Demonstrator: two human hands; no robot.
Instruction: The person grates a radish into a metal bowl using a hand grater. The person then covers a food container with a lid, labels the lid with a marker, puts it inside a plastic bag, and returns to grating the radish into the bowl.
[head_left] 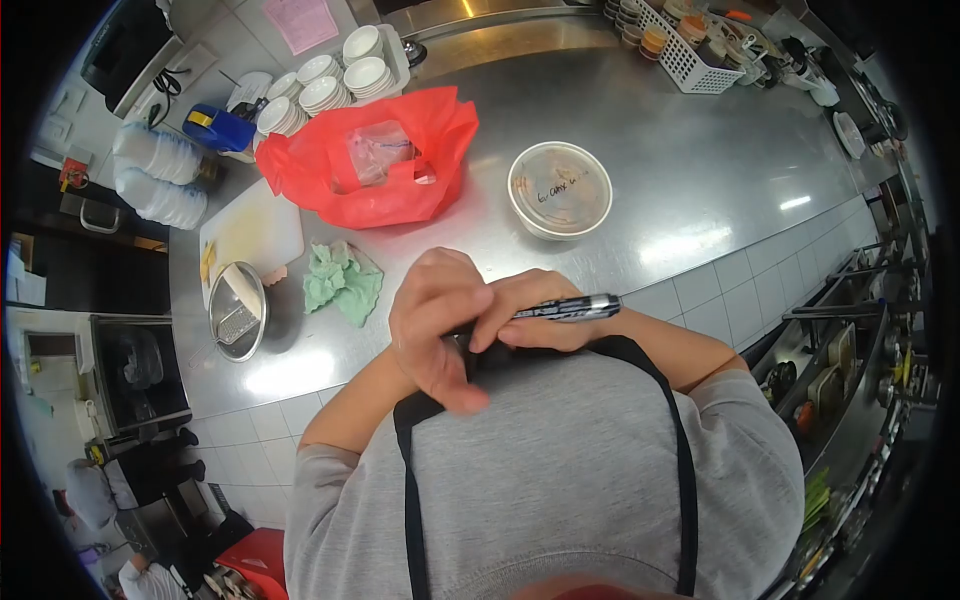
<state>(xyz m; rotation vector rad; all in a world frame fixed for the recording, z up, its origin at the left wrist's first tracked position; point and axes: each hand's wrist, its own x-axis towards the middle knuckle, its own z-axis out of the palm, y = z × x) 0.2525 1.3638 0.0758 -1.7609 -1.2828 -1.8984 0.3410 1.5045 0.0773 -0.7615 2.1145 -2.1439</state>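
Glossy steel ctr; R hand w/ marker.

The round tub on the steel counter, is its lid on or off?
On: the see-through lid covers the whole top of the tub, right to the rim, with black writing across it.

- Bright red plastic bag
- Pale green crumpled cloth
- Black-and-silver cylindrical marker
- Plain grey fabric shirt
- Thin black fabric straps
- White perforated plastic basket
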